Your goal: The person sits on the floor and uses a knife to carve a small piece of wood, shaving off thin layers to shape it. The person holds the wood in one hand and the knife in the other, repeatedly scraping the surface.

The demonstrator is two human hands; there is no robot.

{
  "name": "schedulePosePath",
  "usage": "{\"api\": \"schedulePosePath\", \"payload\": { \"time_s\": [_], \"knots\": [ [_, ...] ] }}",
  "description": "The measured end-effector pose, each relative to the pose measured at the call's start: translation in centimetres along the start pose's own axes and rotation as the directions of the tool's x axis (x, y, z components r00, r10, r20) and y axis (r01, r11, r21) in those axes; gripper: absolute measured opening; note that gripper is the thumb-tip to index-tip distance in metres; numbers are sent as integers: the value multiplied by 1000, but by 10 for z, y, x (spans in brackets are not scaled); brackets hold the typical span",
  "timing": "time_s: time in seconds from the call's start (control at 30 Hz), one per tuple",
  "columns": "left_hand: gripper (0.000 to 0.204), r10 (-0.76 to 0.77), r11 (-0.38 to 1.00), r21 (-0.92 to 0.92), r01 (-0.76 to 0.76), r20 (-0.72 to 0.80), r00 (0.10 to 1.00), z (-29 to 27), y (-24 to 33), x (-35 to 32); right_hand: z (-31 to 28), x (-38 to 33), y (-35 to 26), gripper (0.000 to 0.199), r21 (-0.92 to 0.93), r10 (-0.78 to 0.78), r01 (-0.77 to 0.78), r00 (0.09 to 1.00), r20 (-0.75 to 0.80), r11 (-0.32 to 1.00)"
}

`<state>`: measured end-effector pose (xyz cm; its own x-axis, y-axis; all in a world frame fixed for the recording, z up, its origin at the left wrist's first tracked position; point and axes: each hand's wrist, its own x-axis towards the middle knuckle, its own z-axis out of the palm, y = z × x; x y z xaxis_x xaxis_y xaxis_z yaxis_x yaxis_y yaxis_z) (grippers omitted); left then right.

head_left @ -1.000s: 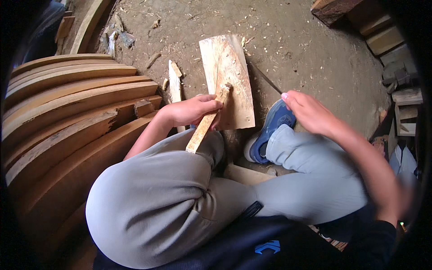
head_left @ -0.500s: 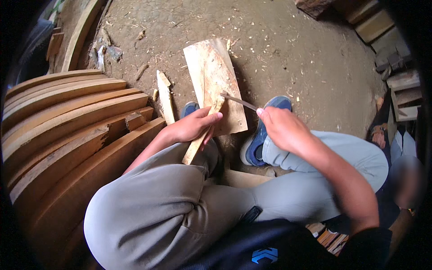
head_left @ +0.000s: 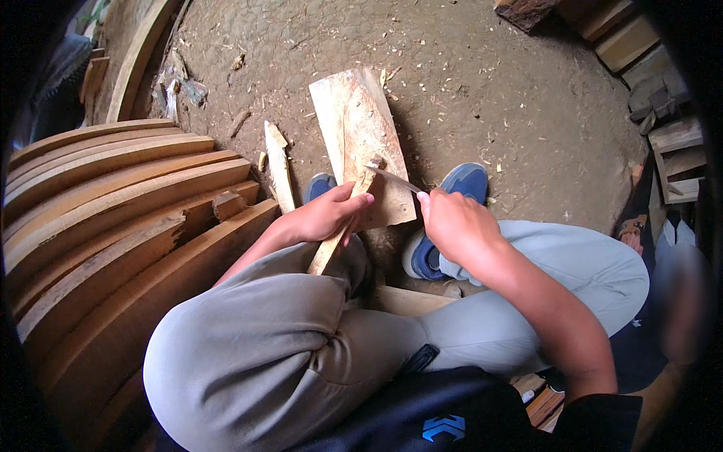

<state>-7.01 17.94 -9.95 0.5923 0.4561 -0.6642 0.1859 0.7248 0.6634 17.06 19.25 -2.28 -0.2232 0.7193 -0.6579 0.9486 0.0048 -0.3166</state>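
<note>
Ground (head_left: pixel 527 98): brown dirt with wood chips all over it; you sit low with both knees bent up
Curved planks (head_left: pixel 113 196): a big pile of long bent boards lies on your left side, well apart from your work
Wood blocks (head_left: pixel 625 38): some chunky bits sit at the far right edge
Flat board (head_left: pixel 354 128): a wide pale board lies on the ground in front of your blue shoes (head_left: pixel 459 184); the top end of your stick rests on it
Thin strip (head_left: pixel 279 169): a small pale bit of wood lies just beside the flat board, on its left
Wooden stick (head_left: pixel 339 230): it leans up from between your knees to the flat board; it looks stiff, hard and light, and it will not bend, but its edges look rough and may give splinters, so I think the best place to hold it is the middle, well below the top end
Left hand (head_left: pixel 327 215): your fingers are closed tight round the middle of the stick
Right hand (head_left: pixel 452 222): it is closed on a thin blade
Thin blade (head_left: pixel 393 178): a slim metal blade, its tip touching the top end of the stick; it looks sharp, so keep your left fingers low
</note>
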Motion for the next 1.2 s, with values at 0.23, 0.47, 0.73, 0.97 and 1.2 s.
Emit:
{"api": "schedulePosePath", "payload": {
  "time_s": [0.23, 0.47, 0.73, 0.97, 1.2],
  "knots": [
    [26, -24, 995, 92, 25, -6, 1000, 3, 2, 1, 3, 1, -16, 43, -114, 70, -72, 997, -15, 991],
    [29, -70, 973, 213, 86, -83, 994, 6, 8, -1, -19, 7, -28, 36, -220, 58, -28, 990, 129, 975],
    [31, -83, 970, 221, 103, -98, 992, 5, 1, 7, 24, 9, -50, 15, -311, 261, -265, 964, -56, 912],
    [27, -2, 997, 75, 13, -135, 991, 5, -3, 0, 2, -5, -28, 39, -35, 39, -39, 999, -11, 999],
    [30, 16, 993, 122, -5, -87, 996, 5, 2, 1, -14, 6, -4, 50, 63, -25, 27, 999, -26, 998]
  ]
}}
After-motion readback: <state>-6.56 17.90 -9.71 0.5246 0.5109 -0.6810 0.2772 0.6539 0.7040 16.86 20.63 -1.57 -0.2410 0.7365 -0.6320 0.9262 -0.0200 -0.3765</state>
